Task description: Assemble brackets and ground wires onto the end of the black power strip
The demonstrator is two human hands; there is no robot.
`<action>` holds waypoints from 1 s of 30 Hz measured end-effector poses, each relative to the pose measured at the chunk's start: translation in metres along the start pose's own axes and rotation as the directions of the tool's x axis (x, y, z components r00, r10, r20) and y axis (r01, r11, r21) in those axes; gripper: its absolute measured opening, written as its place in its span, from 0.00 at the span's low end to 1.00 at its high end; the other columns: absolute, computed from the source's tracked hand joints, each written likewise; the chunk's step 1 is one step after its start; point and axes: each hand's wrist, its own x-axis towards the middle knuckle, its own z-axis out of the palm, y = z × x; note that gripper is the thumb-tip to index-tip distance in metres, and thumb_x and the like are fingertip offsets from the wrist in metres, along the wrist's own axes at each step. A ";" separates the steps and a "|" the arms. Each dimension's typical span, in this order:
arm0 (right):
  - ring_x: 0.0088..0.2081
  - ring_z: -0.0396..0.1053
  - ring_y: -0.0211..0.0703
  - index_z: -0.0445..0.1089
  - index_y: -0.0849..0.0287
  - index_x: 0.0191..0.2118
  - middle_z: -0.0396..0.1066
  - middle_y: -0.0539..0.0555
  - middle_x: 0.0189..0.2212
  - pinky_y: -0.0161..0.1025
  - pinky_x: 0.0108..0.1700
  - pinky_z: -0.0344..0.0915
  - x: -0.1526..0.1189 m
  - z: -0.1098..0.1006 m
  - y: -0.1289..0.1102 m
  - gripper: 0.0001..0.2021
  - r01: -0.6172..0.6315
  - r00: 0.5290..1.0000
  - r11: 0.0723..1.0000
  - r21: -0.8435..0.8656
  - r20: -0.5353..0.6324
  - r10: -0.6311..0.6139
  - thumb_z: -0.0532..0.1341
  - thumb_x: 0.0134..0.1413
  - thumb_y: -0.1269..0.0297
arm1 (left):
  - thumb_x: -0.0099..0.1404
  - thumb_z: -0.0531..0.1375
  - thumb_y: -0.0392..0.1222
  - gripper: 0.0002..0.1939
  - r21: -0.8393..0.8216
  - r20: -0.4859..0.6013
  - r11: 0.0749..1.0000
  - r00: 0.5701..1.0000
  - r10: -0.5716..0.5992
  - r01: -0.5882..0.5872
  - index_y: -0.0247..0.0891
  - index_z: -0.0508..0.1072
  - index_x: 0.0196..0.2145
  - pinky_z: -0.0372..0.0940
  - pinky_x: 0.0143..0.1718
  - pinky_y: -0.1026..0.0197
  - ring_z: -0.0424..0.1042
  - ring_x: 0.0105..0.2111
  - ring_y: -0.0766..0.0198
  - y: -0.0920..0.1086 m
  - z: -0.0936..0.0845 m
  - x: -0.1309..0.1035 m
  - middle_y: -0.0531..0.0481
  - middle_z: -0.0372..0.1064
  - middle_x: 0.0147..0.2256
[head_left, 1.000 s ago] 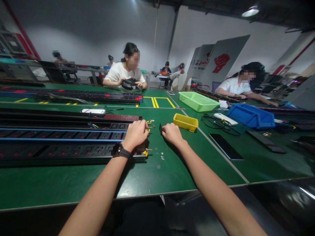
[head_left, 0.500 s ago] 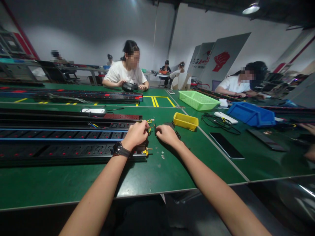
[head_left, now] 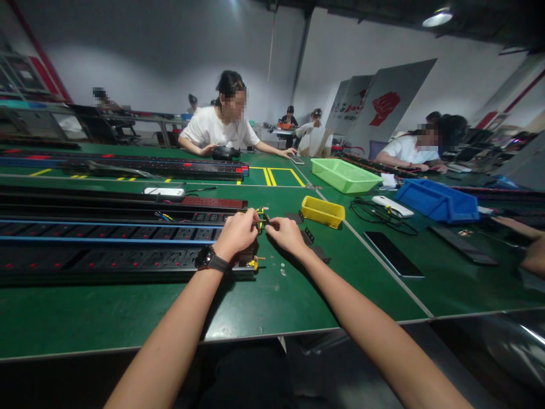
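Note:
My left hand [head_left: 238, 233], a dark watch on its wrist, is closed at the right end of the blue-edged power strip [head_left: 128, 233]. Its fingertips pinch a thin yellow wire [head_left: 261, 211] that comes out of the end. Close beside it, my right hand [head_left: 288, 236] is closed on a small black piece [head_left: 267, 219], brought up to the wire; whether they touch is hidden by the fingers. A black power strip [head_left: 140, 262] lies nearer me, with a yellow wire end [head_left: 254, 263] sticking out. Flat black end pieces [head_left: 320, 254] lie right of my right hand.
Beyond my right hand are a yellow bin [head_left: 323, 212], a green basket [head_left: 346, 176] and a blue bin [head_left: 438, 199]. A phone [head_left: 392, 254] and a coiled black cable [head_left: 378, 216] lie right. A co-worker [head_left: 221, 122] sits across the green table [head_left: 272, 309]; others are at right.
My right hand has moved left, bringing the black piece up to the wire at my left fingertips. The co-worker opposite has stretched an arm out to a phone on the table.

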 end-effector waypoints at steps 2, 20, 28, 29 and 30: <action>0.40 0.78 0.48 0.82 0.55 0.43 0.82 0.56 0.38 0.36 0.42 0.66 0.002 0.003 0.003 0.12 -0.003 0.999 0.998 0.062 -0.036 0.005 0.62 0.59 0.63 | 0.66 0.57 0.32 0.11 0.000 -0.004 1.000 1.000 0.000 0.001 0.42 0.70 0.45 0.67 0.47 0.55 0.76 0.48 0.53 0.001 -0.001 0.000 0.46 0.78 0.45; 0.35 0.80 0.48 0.80 0.59 0.44 0.83 0.56 0.36 0.39 0.40 0.71 0.000 0.015 0.002 0.11 0.115 0.986 0.948 0.296 -0.146 -0.074 0.65 0.58 0.64 | 0.66 0.58 0.33 0.12 -0.004 0.005 0.999 0.999 0.054 -0.054 0.42 0.68 0.47 0.68 0.49 0.52 0.76 0.50 0.50 -0.002 0.001 -0.002 0.45 0.78 0.46; 0.38 0.80 0.48 0.78 0.58 0.46 0.82 0.56 0.36 0.41 0.44 0.72 -0.001 0.021 0.006 0.12 0.206 0.971 0.930 0.305 -0.178 -0.156 0.64 0.58 0.62 | 0.65 0.58 0.31 0.13 -0.023 0.000 0.999 0.999 0.046 -0.046 0.43 0.67 0.46 0.68 0.49 0.54 0.76 0.49 0.52 -0.002 0.001 -0.002 0.47 0.78 0.46; 0.38 0.80 0.48 0.78 0.59 0.45 0.82 0.56 0.37 0.41 0.44 0.72 0.000 0.020 0.006 0.12 0.199 0.973 0.928 0.316 -0.178 -0.148 0.64 0.58 0.62 | 0.65 0.58 0.31 0.13 -0.024 0.001 0.999 0.999 0.043 -0.043 0.43 0.67 0.46 0.68 0.49 0.54 0.77 0.49 0.52 -0.003 0.001 -0.001 0.47 0.78 0.46; 0.38 0.80 0.48 0.78 0.59 0.45 0.82 0.56 0.37 0.41 0.43 0.72 0.000 0.020 0.006 0.12 0.190 0.974 0.925 0.330 -0.178 -0.137 0.64 0.57 0.62 | 0.65 0.58 0.31 0.13 -0.025 0.003 0.999 0.999 0.039 -0.039 0.43 0.67 0.46 0.68 0.49 0.54 0.77 0.49 0.52 -0.003 0.000 -0.001 0.47 0.78 0.46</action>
